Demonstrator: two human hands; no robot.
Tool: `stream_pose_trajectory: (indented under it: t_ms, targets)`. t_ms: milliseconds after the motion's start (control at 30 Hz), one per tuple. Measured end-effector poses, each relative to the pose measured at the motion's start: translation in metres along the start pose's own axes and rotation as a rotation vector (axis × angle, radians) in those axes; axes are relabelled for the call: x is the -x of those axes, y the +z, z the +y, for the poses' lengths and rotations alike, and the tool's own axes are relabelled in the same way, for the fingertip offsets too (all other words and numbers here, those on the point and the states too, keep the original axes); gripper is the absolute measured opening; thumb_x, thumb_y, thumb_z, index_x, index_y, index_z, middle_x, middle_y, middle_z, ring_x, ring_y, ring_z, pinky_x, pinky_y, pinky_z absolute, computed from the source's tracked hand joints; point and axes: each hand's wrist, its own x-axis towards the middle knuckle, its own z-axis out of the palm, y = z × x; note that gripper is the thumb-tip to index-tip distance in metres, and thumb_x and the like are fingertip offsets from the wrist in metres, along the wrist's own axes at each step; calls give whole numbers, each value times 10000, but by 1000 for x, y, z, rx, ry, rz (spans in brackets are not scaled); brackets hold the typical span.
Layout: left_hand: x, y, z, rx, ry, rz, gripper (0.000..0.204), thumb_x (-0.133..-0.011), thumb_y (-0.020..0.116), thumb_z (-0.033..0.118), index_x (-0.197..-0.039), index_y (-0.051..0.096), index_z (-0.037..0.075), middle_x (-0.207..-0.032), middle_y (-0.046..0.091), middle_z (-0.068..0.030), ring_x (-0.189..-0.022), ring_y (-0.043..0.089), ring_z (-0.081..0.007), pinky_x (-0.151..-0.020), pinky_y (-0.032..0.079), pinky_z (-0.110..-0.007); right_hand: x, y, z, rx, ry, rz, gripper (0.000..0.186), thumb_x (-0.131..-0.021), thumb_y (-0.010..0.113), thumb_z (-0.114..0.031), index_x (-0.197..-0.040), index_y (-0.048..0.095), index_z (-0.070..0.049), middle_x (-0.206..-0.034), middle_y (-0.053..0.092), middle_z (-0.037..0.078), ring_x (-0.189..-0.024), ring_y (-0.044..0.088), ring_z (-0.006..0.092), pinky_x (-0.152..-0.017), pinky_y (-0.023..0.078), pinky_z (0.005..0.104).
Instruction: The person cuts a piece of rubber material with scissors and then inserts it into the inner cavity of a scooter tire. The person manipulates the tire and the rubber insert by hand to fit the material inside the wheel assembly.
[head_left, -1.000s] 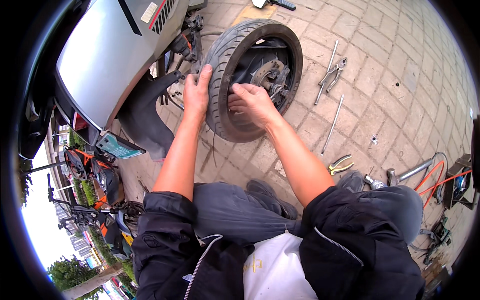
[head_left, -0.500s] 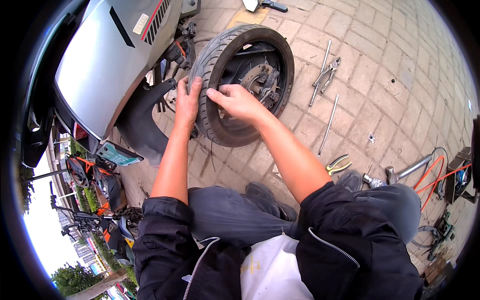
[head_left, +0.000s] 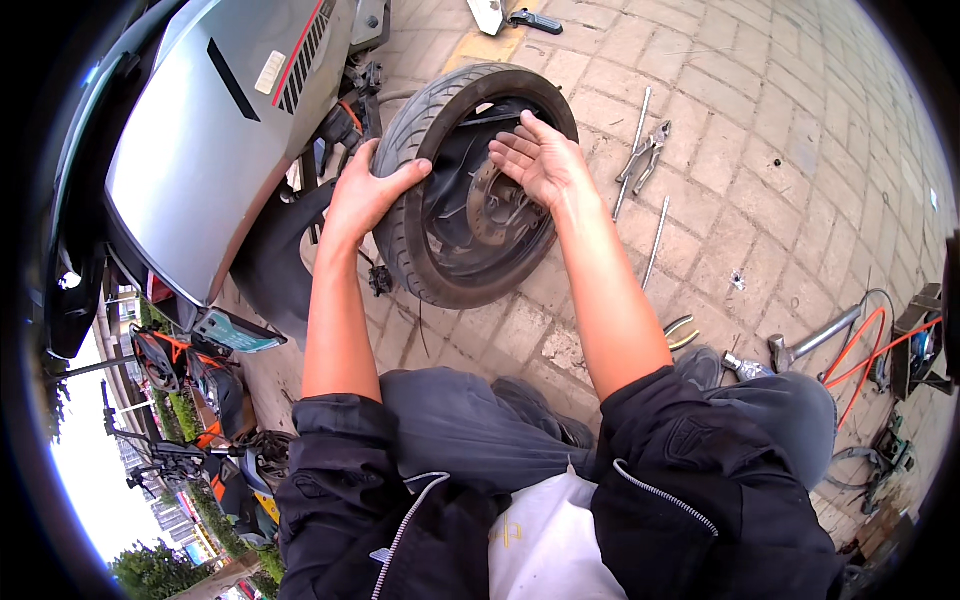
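A black scooter tire point(head_left: 408, 255) stands tilted beside the scooter, its rim and brake disc point(head_left: 486, 208) turned partly toward me. My left hand point(head_left: 368, 195) grips the tire's left side, the thumb over the sidewall and the other fingers round the tread, partly hidden. My right hand point(head_left: 545, 168) is raised in front of the wheel's opening, palm turned left and fingers stretched out, holding nothing. Part of the rim is hidden behind it. To the left is the scooter's silver body panel point(head_left: 190, 150), with a black mudguard point(head_left: 275, 265) below.
On the paving right of the wheel lie pliers point(head_left: 652, 158), a long metal rod point(head_left: 636, 140) and another rod point(head_left: 656, 240). Yellow-handled pliers point(head_left: 681, 333) and a hammer point(head_left: 815, 335) are near my knee. Farther right stands a box point(head_left: 915, 340) with an orange cable. Parked scooters point(head_left: 215, 440) line the left.
My right hand has let go of the tire edge, opened and moved up and right. The wheel has turned and shifted slightly left and down; my left hand still holds it.
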Motion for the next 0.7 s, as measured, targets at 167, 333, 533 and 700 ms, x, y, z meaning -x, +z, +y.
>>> stream_pose_trajectory:
  t_ms: [167, 333, 533, 700]
  targets:
    - [4, -19, -12, 17, -90, -105, 896, -670, 782, 474, -1298, 487, -93, -1166, 604, -226, -1092, 583, -271, -969, 431, -336, -42, -5, 22, -328, 85, 13, 202, -945, 538, -53, -1104, 490, 64, -1088, 528, 201, -1049, 559, 365, -962, 486, 514]
    - [-10, 1, 4, -142, -15, 39, 1016, -644, 769, 608, -1311, 485, -104, -1205, 607, -275, -1110, 617, -311, -943, 463, -374, -53, 7, 25, -377, 133, 71, 185, -960, 472, -33, -1116, 505, 61, -1127, 553, 211, -1077, 565, 359, -972, 472, 526]
    - [13, 25, 16, -195, 181, 175, 915, -654, 778, 502, -1259, 509, -130, -1241, 533, -266, -1169, 531, -344, -1004, 401, -385, -55, 9, 17, -421, 161, 58, 302, -972, 429, -41, -1246, 472, 77, -1245, 533, 234, -1191, 522, 372, -1020, 433, 519]
    - [25, 31, 14, -178, 205, 210, 851, -682, 766, 469, -1256, 522, -111, -1208, 555, -239, -1144, 546, -322, -991, 404, -375, -41, 6, 21, -557, 178, -47, 405, -998, 391, -183, -1313, 402, 71, -1350, 454, 227, -1304, 417, 360, -1108, 306, 543]
